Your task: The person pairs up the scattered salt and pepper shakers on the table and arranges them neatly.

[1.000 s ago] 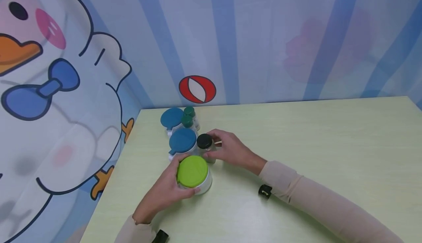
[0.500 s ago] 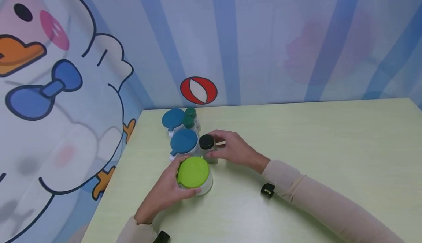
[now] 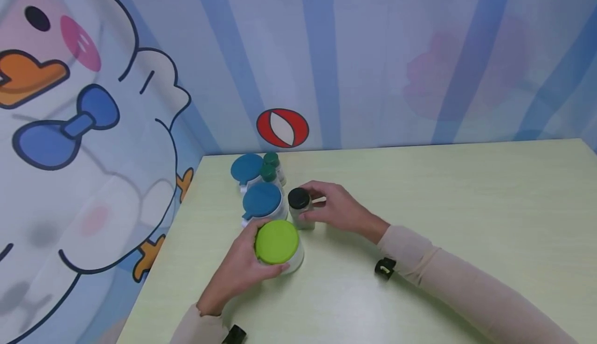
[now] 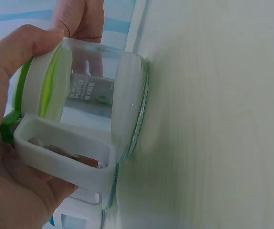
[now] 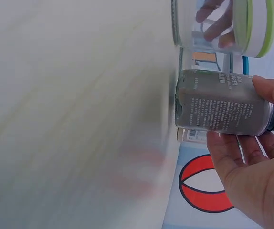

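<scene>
My left hand [image 3: 242, 261] grips a clear seasoning jar [image 4: 91, 95] with a lime-green lid and white handle, fingers and thumb round its sides. It stands upright on the table, nearest me in the group. Just behind it on the right, my right hand [image 3: 342, 209] holds a pepper bottle [image 5: 218, 101] between thumb and fingers. That bottle has a black cap and a grey label reading "pepper", and stands upright. Left of the bottle is a blue-lidded jar [image 3: 262, 200], partly hidden by the left hand and green-lidded jar.
Farther back stand another blue-lidded jar [image 3: 247, 169] and two small green-capped bottles [image 3: 269, 173]. The pale table [image 3: 443, 194] meets a printed blue backdrop [image 3: 364, 64] at its far edge and a cartoon duck panel on the left.
My right hand has drawn the pepper bottle slightly to the right, widening its gap from the blue-lidded jar. My left hand keeps its grip on the green-lidded jar; the view shifts a little.
</scene>
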Available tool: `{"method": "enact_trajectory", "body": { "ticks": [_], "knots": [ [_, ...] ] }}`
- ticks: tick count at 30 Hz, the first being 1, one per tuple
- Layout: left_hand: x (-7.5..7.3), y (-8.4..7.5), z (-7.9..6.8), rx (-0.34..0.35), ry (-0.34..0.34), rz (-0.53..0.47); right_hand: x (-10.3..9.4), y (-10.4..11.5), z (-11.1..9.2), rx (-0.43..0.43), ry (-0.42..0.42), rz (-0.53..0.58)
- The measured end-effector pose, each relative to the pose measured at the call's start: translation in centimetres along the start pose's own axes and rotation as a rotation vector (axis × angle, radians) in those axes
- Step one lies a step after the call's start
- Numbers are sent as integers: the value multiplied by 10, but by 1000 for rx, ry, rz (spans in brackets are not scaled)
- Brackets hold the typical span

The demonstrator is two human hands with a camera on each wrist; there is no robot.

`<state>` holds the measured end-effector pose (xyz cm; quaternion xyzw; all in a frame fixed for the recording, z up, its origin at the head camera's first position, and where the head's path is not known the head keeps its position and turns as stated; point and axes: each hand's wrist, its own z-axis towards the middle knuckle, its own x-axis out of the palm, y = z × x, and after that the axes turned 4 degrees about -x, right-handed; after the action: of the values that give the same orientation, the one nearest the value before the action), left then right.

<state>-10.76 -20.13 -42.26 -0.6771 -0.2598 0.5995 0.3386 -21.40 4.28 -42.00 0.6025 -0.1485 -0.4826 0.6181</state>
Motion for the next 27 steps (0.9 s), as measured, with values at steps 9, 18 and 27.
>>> {"method": "enact_trajectory", "body": {
  "ticks": [9,18,27],
  "knots": [
    [3,-9,4,0,-24,40,-20,6,-10,4,-18,19],
    [10,-19,8,25,-37,51,-40,12,-32,17,-42,40],
    [17,-35,12,35,-41,44,-61,12,-58,32,-64,31]
  ]
}}
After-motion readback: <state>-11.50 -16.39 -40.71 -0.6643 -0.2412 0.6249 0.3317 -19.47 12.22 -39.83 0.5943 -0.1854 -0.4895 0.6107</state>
